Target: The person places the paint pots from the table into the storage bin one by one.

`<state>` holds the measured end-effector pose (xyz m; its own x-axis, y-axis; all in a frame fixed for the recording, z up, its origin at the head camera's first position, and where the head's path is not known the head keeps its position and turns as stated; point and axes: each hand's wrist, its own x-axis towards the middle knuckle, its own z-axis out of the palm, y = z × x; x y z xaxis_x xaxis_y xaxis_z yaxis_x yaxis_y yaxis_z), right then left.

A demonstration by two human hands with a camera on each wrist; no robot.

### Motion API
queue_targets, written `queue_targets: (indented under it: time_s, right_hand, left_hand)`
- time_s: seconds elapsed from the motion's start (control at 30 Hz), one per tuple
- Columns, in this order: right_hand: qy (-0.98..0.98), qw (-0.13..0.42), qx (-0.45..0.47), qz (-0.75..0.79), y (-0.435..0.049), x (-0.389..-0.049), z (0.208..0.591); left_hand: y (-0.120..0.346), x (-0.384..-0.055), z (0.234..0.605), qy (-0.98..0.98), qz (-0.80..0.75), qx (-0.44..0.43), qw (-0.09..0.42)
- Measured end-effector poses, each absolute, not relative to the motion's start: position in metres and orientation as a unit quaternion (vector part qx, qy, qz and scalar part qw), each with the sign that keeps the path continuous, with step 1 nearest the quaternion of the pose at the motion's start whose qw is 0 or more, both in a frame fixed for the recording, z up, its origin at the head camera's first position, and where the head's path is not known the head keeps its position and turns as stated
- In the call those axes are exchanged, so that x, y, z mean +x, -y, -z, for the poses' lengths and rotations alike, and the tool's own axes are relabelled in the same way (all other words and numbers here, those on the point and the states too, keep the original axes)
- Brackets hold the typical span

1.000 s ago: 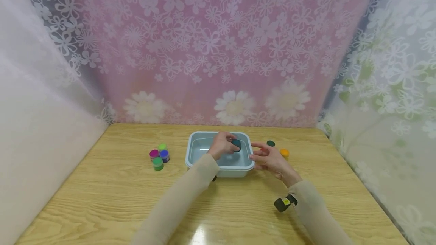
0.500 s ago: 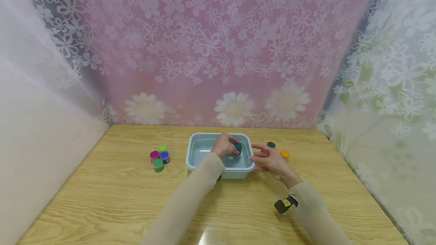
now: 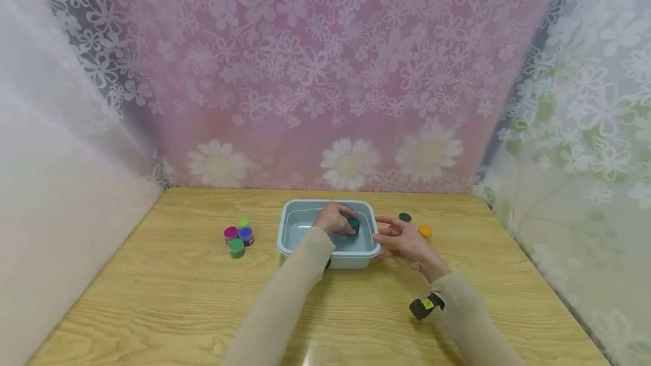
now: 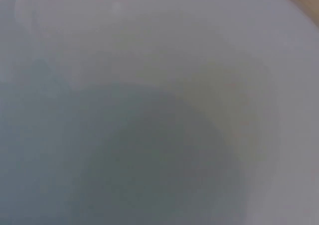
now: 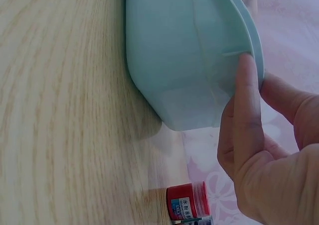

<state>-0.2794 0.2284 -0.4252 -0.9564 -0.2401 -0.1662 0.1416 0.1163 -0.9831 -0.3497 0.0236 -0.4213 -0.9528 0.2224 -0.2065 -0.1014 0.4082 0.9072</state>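
Observation:
My left hand [image 3: 334, 219] is inside the light blue plastic basin [image 3: 325, 253]. Its fingers hold a small dark teal paint jar [image 3: 354, 226] low in the right part of the basin. In the left wrist view only blurred grey surfaces show. At the basin's right end, my right hand [image 3: 404, 242] holds the rim; the right wrist view shows its fingers [image 5: 246, 105] at the rim and against the outer wall of the basin [image 5: 174, 51]. A red paint jar [image 5: 187, 201] stands on the table beyond this hand, mostly covered by it in the head view.
Left of the basin stand magenta [image 3: 231, 233], lime [image 3: 243, 223], blue [image 3: 246, 236] and green [image 3: 236, 248] paint jars. Right of it are a dark green jar [image 3: 404, 217] and an orange jar [image 3: 425, 232]. A flowered curtain [image 3: 325, 100] hangs behind the wooden table [image 3: 152, 287].
My left hand has shifted slightly right and towards the near side inside the basin, with the dark teal jar in its fingers. The right hand keeps its place at the rim.

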Motion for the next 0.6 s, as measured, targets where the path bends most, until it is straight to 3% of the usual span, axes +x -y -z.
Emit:
queue_targets:
  time_s: [0.2,0.6]
  right_hand:
    - [-0.735,0.145,-0.034,0.661,-0.2288,-0.2781,0.4258]
    - [-0.735,0.144,-0.033,0.662,-0.2278,-0.2793,0.4243]
  left_hand:
    - [-0.0222,-0.3481,0.4220,-0.829,-0.533,0.041,0.163]
    - [-0.0237,-0.3540,0.4249,-0.846,-0.517,0.016,0.131]
